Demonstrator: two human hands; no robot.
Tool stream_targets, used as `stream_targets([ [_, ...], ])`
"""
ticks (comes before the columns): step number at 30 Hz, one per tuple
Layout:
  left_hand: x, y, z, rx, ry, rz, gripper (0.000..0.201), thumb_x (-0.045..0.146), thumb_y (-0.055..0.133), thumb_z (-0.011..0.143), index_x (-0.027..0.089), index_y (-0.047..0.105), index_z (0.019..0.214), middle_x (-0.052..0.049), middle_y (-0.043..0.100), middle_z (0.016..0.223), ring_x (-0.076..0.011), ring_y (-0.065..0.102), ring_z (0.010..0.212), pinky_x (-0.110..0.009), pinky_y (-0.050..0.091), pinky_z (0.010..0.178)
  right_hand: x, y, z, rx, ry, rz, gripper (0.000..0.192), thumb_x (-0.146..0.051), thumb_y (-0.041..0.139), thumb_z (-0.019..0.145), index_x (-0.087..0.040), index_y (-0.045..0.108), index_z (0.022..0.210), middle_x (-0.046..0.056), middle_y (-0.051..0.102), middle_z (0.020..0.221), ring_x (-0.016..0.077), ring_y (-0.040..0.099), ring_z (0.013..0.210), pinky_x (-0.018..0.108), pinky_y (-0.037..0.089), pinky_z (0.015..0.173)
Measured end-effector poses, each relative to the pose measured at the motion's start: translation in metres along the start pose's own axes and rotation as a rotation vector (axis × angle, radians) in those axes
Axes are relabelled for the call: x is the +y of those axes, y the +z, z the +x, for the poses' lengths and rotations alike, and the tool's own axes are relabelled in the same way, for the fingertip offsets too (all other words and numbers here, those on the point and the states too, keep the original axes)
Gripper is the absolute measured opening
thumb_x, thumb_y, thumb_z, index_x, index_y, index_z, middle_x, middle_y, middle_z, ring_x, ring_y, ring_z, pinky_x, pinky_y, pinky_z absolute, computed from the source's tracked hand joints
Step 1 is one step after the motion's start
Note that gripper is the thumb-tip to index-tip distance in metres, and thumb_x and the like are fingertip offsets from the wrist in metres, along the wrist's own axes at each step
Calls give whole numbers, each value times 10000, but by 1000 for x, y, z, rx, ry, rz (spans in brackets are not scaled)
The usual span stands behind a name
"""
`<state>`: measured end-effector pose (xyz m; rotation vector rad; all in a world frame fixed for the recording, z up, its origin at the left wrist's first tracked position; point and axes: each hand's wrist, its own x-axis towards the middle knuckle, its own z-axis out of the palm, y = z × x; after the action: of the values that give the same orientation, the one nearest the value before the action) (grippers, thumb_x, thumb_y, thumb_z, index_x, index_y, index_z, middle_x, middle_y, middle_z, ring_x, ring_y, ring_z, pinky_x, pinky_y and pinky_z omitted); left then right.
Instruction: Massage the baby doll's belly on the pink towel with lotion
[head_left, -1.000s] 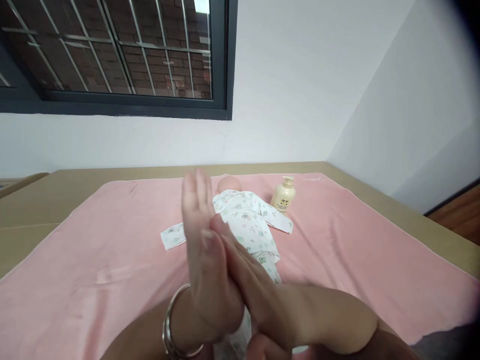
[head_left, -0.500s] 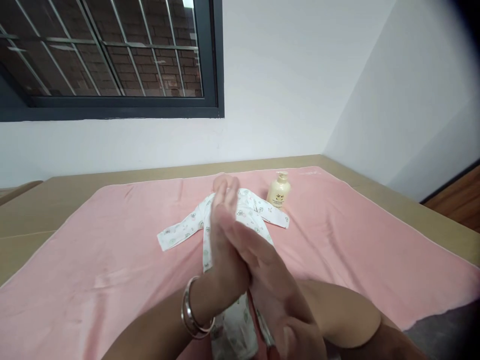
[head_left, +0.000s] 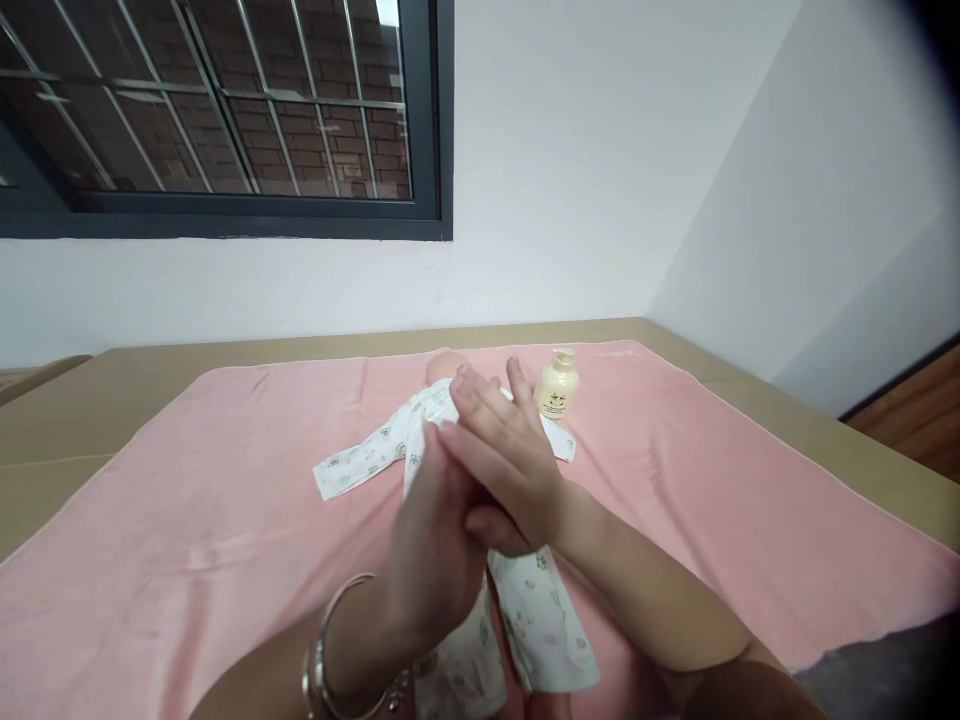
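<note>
Pink towel [head_left: 187, 520] lies bare to left and right of the dressed doll [head_left: 390, 445], giving open passage on both flanks. Obstacles: lotion bottle [head_left: 557, 386] upright just beside the doll's far sleeve; left hand [head_left: 435, 540] and right hand [head_left: 499, 455] pressed together over its torso.

This looks like a room in a home, set up for tending a baby. A pink towel [head_left: 225, 520] is spread over a low tan surface [head_left: 112, 400] pushed into the corner of plain white walls. On the towel lies a doll [head_left: 442, 368] in a printed baby suit [head_left: 375, 450], with a cream pump bottle [head_left: 557, 388] just beside it. Above the towel, a dark-framed barred window [head_left: 225, 110] faces a brick wall (very close outside).
</note>
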<state>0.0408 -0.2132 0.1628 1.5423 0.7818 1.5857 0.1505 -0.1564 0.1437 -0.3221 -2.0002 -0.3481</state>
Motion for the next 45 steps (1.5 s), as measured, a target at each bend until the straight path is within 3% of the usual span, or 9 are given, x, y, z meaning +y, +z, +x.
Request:
stream_targets([
  [4, 4, -20, 31, 29, 15, -103, 573, 518, 117, 978, 243, 558, 1220, -87, 649, 1186, -235, 562, 1210, -448, 491, 987, 29, 13, -11, 12, 210, -107, 640, -348, 330, 960, -260, 43, 1524, 56, 230, 1556, 250, 240, 1428, 546, 217, 1158],
  [8, -46, -42, 62, 379, 275, 263, 337, 405, 414, 955, 194, 592, 1148, -86, 613, 1228, -212, 546, 1202, -403, 405, 1059, 53, 39, -27, -101, 347, -111, 497, -227, 370, 930, -157, 379, 1422, 114, 438, 1442, 217, 375, 1360, 449, 326, 1122],
  [12, -113, -57, 79, 314, 101, 451, 331, 385, 381, 956, 175, 626, 1029, -71, 693, 998, -201, 635, 996, -362, 477, 928, 59, 70, -44, -324, 362, -38, 379, -168, 410, 888, -147, 602, 1214, 104, 583, 1299, 199, 510, 1228, 389, 339, 1105],
  [20, -193, -69, 73, 202, 115, 725, 375, 347, 307, 967, 161, 609, 1088, -133, 652, 1129, -249, 588, 1089, -452, 438, 1003, 84, 86, -65, -506, 582, 77, 393, -235, 394, 944, -204, 563, 1298, 42, 509, 1394, 168, 367, 1364, 380, 188, 1170],
  [27, -201, -69, 67, 227, 70, 685, 388, 357, 321, 970, 158, 601, 1149, -136, 628, 1225, -253, 551, 1189, -468, 402, 1061, 68, 88, -63, -610, 1011, -347, 627, -402, 319, 969, 36, 369, 1415, 249, 361, 1455, 333, 316, 1376, 486, 200, 1141],
  [30, -200, -69, 64, 263, 44, 591, 440, 395, 270, 986, 157, 567, 1208, -136, 627, 1233, -237, 559, 1187, -448, 404, 1062, 51, 89, -57, -690, 851, -351, 580, -317, 304, 968, 46, 361, 1416, 248, 343, 1466, 335, 287, 1389, 474, 185, 1148],
  [34, -199, -69, 62, 292, 28, 544, 473, 431, 261, 990, 158, 489, 1301, -134, 630, 1237, -223, 558, 1199, -422, 401, 1065, 67, 81, -56, -723, 598, -80, 489, -311, 317, 977, -165, 409, 1434, 74, 339, 1511, 227, 209, 1435, 435, 117, 1182],
  [41, -196, -67, 61, 283, 12, 579, 477, 433, 247, 992, 165, 485, 1306, -126, 635, 1234, -216, 551, 1209, -408, 390, 1074, 76, 77, -59, -721, 991, -237, 706, -500, 277, 973, 6, 281, 1466, 252, 274, 1499, 343, 236, 1414, 487, 198, 1146],
  [45, -195, -66, 60, 287, 3, 556, 487, 436, 246, 992, 153, 490, 1304, -134, 630, 1239, -216, 551, 1208, -403, 397, 1068, 50, 84, -55, -757, 787, -246, 574, -289, 339, 954, -23, 314, 1462, 220, 271, 1511, 336, 206, 1424, 487, 183, 1151],
])
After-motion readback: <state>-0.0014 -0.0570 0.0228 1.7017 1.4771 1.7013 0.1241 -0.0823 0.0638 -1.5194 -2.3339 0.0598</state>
